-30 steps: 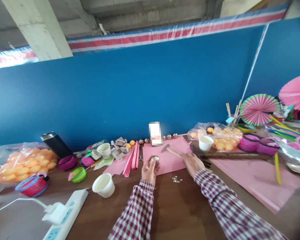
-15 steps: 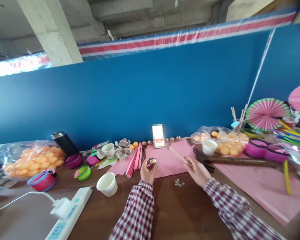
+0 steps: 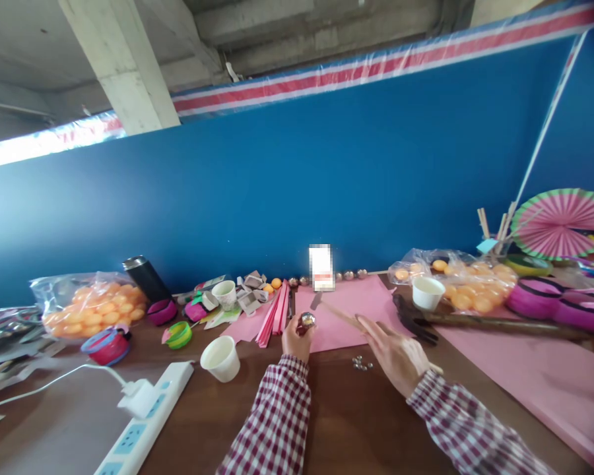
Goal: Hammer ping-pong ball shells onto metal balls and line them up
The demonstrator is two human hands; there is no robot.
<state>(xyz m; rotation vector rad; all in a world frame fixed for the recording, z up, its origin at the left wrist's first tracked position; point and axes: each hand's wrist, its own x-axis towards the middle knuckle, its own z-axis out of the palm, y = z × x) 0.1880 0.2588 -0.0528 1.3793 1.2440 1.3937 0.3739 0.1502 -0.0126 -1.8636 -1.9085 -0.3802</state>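
Note:
My left hand (image 3: 297, 340) is closed around a small shiny metallic ball (image 3: 307, 320) near the edge of a pink sheet (image 3: 346, 330). A bright, uneven patch shows on the ball's top. In my right hand (image 3: 393, 349) is a long wooden-handled tool (image 3: 341, 313), slanting left over the pink sheet. Its flat dark tip lies above and to the right of the ball, apart from it; I cannot tell its exact kind. The handle's rear end shows beyond my right wrist. Several small silvery pieces (image 3: 361, 363) lie on the brown table between my hands.
A white cup (image 3: 220, 359) and a power strip (image 3: 146, 419) stand left. Bags of orange balls (image 3: 96, 310) flank the workspace. Behind it are folded pink strips (image 3: 276, 313) and shiny balls (image 3: 349, 275). On the right are black-handled pliers (image 3: 413, 321) and another white cup (image 3: 428, 293).
My view has turned slightly left, so things sit further right. The tool's tip has come down and left, nearer the ball. My right fingers have straightened along the handle.

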